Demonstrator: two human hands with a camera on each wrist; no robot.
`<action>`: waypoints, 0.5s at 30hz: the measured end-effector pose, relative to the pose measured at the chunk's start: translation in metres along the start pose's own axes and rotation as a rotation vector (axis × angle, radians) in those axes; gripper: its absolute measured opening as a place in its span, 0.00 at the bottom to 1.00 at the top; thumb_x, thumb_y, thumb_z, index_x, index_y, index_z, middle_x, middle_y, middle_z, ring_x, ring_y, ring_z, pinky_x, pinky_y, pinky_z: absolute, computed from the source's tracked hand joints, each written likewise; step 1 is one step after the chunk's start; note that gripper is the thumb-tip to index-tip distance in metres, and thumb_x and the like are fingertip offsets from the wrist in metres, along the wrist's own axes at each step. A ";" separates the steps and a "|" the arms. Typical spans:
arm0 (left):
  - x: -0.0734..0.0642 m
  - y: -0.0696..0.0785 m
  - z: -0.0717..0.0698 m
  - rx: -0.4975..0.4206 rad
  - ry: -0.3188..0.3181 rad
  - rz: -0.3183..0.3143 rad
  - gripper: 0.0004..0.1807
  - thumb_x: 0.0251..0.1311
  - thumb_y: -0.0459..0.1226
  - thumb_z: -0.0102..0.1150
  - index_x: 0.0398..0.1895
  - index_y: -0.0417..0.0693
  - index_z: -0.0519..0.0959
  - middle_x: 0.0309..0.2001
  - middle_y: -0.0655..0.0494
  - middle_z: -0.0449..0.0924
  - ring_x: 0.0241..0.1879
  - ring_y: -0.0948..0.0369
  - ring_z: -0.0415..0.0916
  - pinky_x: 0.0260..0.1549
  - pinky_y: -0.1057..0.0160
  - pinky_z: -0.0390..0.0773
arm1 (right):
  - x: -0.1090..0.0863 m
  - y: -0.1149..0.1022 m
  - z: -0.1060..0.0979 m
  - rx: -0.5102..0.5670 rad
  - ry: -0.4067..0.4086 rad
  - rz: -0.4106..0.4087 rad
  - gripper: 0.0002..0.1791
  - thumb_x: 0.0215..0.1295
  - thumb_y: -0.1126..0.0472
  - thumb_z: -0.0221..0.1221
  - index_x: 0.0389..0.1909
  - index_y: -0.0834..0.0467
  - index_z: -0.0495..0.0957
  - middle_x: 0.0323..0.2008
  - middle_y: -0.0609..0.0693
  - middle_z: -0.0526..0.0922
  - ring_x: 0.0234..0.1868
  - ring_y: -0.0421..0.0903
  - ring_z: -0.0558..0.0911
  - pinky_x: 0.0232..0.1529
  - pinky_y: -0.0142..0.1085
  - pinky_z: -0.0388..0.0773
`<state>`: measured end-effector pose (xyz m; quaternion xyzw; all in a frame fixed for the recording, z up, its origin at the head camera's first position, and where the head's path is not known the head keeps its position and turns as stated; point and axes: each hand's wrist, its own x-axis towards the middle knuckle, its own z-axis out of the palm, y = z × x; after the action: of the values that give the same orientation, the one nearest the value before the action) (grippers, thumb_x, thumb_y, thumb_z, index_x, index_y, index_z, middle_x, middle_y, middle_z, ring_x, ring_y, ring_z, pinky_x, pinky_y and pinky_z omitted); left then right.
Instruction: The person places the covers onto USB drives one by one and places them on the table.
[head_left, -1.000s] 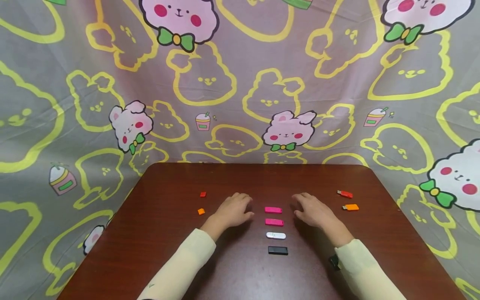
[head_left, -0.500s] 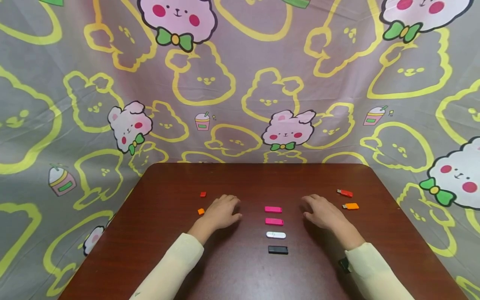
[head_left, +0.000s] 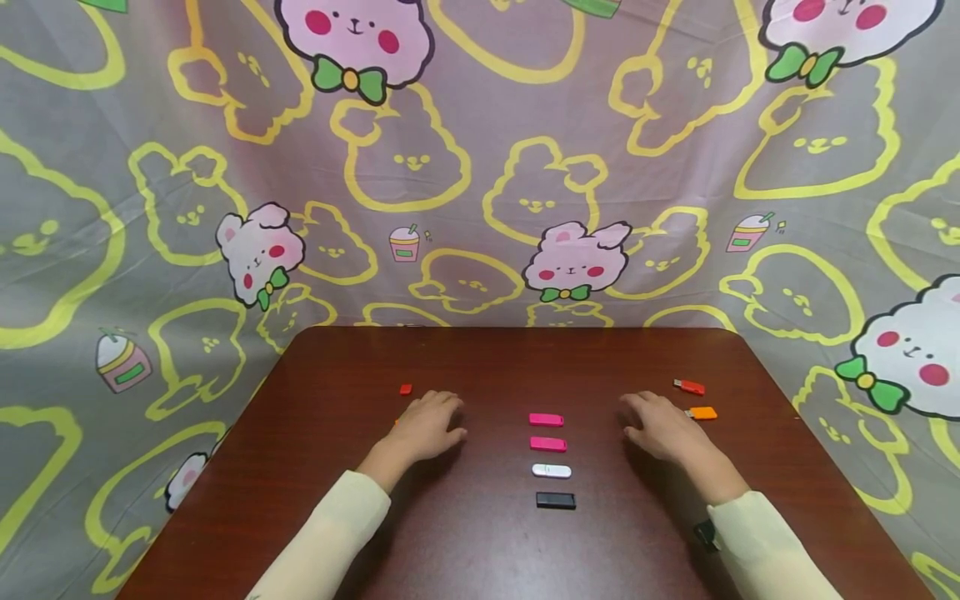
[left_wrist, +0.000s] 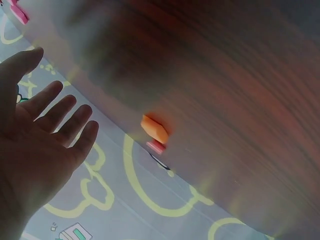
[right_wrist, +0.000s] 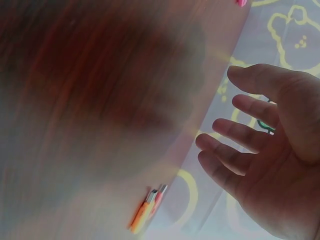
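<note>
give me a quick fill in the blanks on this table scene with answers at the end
There are ____ pink sticks in the middle.
The white stick lies between a pink one and a ____ one.
The left hand holds ____.
The hand nearest the orange USB stick is the person's ____ one.
Missing words: two; black; nothing; right.

The brown table (head_left: 480, 367) bears pink, white and black USB sticks (head_left: 551, 471) lower centre, red and orange sticks (head_left: 702, 413) lower right, caps (head_left: 406, 389) lower left.
</note>
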<state>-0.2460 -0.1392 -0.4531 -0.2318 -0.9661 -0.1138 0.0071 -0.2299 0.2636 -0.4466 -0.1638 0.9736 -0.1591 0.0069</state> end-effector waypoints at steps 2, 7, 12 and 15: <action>-0.002 -0.003 -0.002 0.005 0.005 -0.005 0.25 0.62 0.47 0.67 0.59 0.45 0.79 0.61 0.48 0.77 0.63 0.47 0.71 0.57 0.42 0.72 | -0.002 0.003 -0.001 -0.003 0.006 -0.007 0.28 0.61 0.61 0.67 0.62 0.66 0.75 0.59 0.68 0.76 0.58 0.67 0.77 0.55 0.62 0.74; -0.009 -0.011 -0.005 0.016 0.018 -0.022 0.25 0.62 0.47 0.68 0.58 0.44 0.79 0.61 0.48 0.77 0.63 0.47 0.72 0.59 0.42 0.72 | -0.006 0.011 -0.005 -0.004 0.015 -0.019 0.28 0.60 0.62 0.68 0.60 0.67 0.75 0.57 0.69 0.76 0.56 0.68 0.76 0.56 0.62 0.74; -0.015 -0.021 -0.008 0.012 0.023 -0.042 0.25 0.62 0.46 0.68 0.58 0.44 0.79 0.61 0.47 0.78 0.63 0.46 0.72 0.59 0.41 0.71 | -0.010 0.019 -0.007 -0.007 0.023 -0.008 0.29 0.59 0.63 0.68 0.60 0.68 0.74 0.57 0.70 0.76 0.57 0.69 0.76 0.55 0.63 0.73; -0.018 -0.027 -0.010 0.009 0.018 -0.053 0.25 0.62 0.46 0.67 0.59 0.44 0.79 0.62 0.47 0.77 0.65 0.45 0.71 0.59 0.41 0.71 | -0.012 0.024 -0.008 -0.012 0.032 -0.001 0.28 0.59 0.64 0.67 0.60 0.69 0.75 0.57 0.70 0.76 0.57 0.69 0.76 0.55 0.62 0.73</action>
<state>-0.2420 -0.1730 -0.4506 -0.2050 -0.9723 -0.1117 0.0137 -0.2264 0.2911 -0.4465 -0.1618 0.9744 -0.1559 -0.0100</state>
